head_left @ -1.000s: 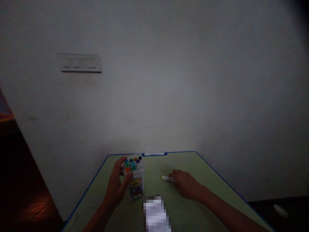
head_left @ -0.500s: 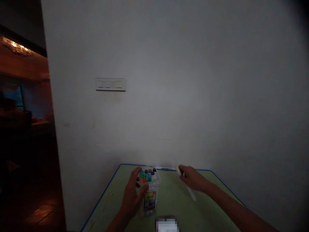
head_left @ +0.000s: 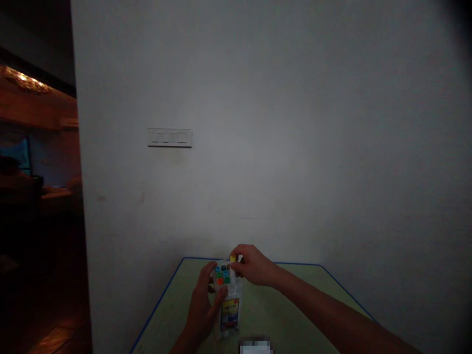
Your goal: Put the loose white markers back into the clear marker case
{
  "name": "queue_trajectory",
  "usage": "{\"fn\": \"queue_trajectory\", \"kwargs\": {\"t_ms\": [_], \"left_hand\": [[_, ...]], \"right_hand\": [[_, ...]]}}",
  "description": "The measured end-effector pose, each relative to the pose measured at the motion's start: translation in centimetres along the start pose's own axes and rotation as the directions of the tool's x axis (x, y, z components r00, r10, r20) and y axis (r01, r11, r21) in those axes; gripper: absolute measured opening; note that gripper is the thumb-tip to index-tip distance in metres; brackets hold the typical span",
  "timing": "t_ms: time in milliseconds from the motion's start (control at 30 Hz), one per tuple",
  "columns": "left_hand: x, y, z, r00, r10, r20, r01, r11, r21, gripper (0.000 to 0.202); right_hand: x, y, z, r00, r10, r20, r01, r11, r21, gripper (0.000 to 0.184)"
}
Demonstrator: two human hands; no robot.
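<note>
My left hand (head_left: 202, 307) grips a clear plastic marker case (head_left: 229, 314) from its left side. The case stands upright on the green table, with several coloured marker caps showing at its top. My right hand (head_left: 254, 265) is at the top of the case, holding a white marker with a yellow cap (head_left: 232, 258). The marker's tip end sits at the case's top, and its body is hidden behind my fingers.
The green table (head_left: 280, 314) has a blue edge and stands against a white wall with a switch plate (head_left: 169, 137). A blurred white object (head_left: 256, 348) lies at the near edge of the view. A dark doorway (head_left: 40, 196) opens at the left.
My right hand has carried the yellow-capped marker left, from beside the case to its top. My left hand stays on the case.
</note>
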State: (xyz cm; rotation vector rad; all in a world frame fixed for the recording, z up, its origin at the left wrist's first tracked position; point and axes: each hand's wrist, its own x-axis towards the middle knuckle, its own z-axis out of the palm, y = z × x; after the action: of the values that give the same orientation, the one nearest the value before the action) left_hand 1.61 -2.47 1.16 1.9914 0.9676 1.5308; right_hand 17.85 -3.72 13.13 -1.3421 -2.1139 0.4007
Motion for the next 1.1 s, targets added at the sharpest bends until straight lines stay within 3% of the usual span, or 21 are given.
{"fn": "queue_trajectory", "kwargs": {"t_ms": [133,267,467,667,900,1100], "left_hand": [[-0.1,-0.4,0.1,1.0,0.01,0.006,-0.01,1.0,-0.001,0.051],[-0.1,-0.3,0.1,1.0,0.019,0.013,-0.019,1.0,0.006,0.05],[0.1,0.5,-0.2,0.999,0.032,0.011,-0.032,0.999,0.034,0.051],[0.0,-0.1,0.1,1.0,0.014,0.003,-0.014,1.0,0.005,0.052],[0.1,0.4,-0.2,1.0,0.017,0.006,-0.017,0.999,0.028,0.05],[0.0,-0.2,-0.1,1.0,0.016,0.008,-0.016,1.0,0.025,0.05]], "right_hand": [[-0.7,-0.6,0.4,0.994,-0.039,0.107,0.065,0.964,-0.259,0.015],[-0.9,-1.2,0.1,0.99,-0.037,0.134,0.096,0.88,-0.466,0.02],[-0.7,-1.7,0.1,0.987,-0.003,0.158,0.097,0.799,-0.594,0.016],[-0.9,-1.5,-0.6,0.981,-0.038,0.19,0.137,0.827,-0.545,0.019],[-0.5,0.9,-2.7,1.0,0.012,0.018,-0.005,0.943,-0.332,0.018],[-0.3,1.9,-2.6,0.998,0.031,0.049,-0.014,0.951,-0.309,0.019]]}}
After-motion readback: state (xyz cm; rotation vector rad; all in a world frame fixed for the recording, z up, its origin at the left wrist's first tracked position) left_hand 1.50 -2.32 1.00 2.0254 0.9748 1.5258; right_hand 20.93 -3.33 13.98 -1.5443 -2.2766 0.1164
